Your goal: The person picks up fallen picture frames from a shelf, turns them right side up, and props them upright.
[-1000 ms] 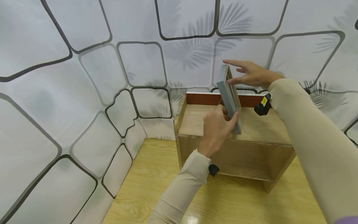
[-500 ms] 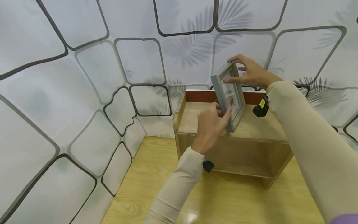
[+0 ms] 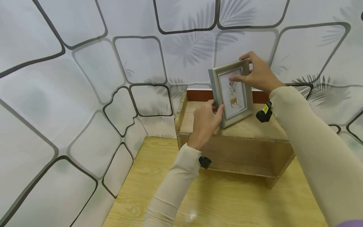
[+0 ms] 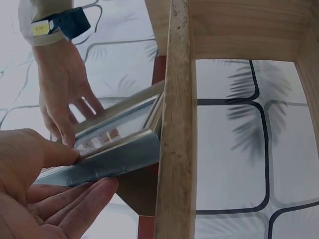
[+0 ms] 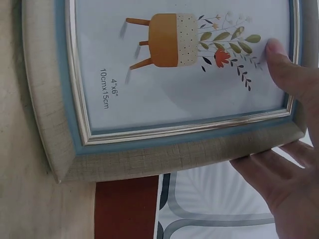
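A silver-grey picture frame (image 3: pixel 249 94) stands upright on the top of a small wooden shelf (image 3: pixel 198 126), its front turned toward me. Its picture (image 5: pixel 169 40) shows a plant in an orange pot, with "4"x6"" printed beside it. My left hand (image 3: pixel 205 123) pinches the frame's left side low down, thumb on the front and fingers behind, as the left wrist view also shows. At the upper right my right hand (image 3: pixel 259 72) grips the frame, its thumb (image 5: pixel 284 64) over the picture and its fingers at the back.
A reddish-brown strip (image 3: pixel 198 95) with a white top edge runs along the shelf's back. Below the top is an open compartment (image 3: pixel 241 154). Patterned wall covering (image 3: pixel 187 56) rises behind and at the left; the surface below is yellow wood grain (image 3: pixel 147 176).
The picture frame has turned from nearly edge-on to showing its front. My left hand has moved left and slightly up with its side, while the right hand keeps the top edge.
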Demonstrator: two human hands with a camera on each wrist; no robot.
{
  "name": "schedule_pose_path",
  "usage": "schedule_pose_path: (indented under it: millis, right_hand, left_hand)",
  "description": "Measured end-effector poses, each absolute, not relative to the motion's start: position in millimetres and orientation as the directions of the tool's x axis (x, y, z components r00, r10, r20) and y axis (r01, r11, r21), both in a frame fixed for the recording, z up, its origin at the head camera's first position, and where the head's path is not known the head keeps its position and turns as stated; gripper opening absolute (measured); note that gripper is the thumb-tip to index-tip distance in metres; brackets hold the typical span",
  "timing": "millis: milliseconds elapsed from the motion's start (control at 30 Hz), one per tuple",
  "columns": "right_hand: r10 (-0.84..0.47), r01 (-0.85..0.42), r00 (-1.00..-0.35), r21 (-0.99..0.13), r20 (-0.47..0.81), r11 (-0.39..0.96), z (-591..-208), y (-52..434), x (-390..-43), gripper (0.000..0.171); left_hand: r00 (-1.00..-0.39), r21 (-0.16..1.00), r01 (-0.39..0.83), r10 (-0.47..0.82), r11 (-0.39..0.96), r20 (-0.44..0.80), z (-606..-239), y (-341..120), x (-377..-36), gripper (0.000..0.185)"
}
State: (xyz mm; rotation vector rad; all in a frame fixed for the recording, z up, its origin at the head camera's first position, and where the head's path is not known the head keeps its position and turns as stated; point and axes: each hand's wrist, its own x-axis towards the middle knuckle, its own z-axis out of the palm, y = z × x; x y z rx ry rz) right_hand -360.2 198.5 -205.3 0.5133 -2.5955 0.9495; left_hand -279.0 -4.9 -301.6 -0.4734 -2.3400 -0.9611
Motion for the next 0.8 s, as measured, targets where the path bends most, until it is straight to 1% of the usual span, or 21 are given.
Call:
schedule_pose_path:
  millis: [100, 233, 333, 633, 733, 800]
  right_hand:
    - [-0.181, -0.411, -0.882, -0.52, 0.435, 0.749, -205.6, 201.1, -358.3, 0.091]
    - [-0.128, -0.366, -0.887, -0.508, 0.443, 0.779, -207.1, 205.6, -355.1, 0.102]
    - [-0.094, -0.348, -0.881, -0.501, 0.464, 0.793, -210.0, 208.7, -352.3, 0.104]
    - [-0.013, -0.337, -0.816, -0.457, 0.578, 0.823, -216.1, 212.6, -342.4, 0.092]
    - [0.025, -0.307, -0.808, -0.457, 0.588, 0.835, -217.1, 212.4, -339.0, 0.091]
    - [0.046, -0.287, -0.808, -0.461, 0.587, 0.84, -217.3, 212.2, -336.8, 0.091]
  left_hand:
    - [-0.78, 0.524, 0.515, 0.116, 0.679, 0.615, -299.8, -5.6, -281.5, 0.023]
    - [-0.779, 0.518, 0.517, 0.125, 0.681, 0.614, -298.4, -4.9, -285.5, 0.024]
    - [-0.783, 0.516, 0.511, 0.125, 0.687, 0.609, -298.2, -3.4, -288.3, 0.025]
    - [-0.791, 0.513, 0.484, 0.104, 0.709, 0.603, -299.0, 2.5, -296.2, 0.02]
    - [-0.792, 0.508, 0.479, 0.103, 0.716, 0.601, -299.3, 4.2, -299.3, 0.024]
    - [-0.795, 0.505, 0.471, 0.099, 0.724, 0.599, -299.1, 5.9, -301.1, 0.023]
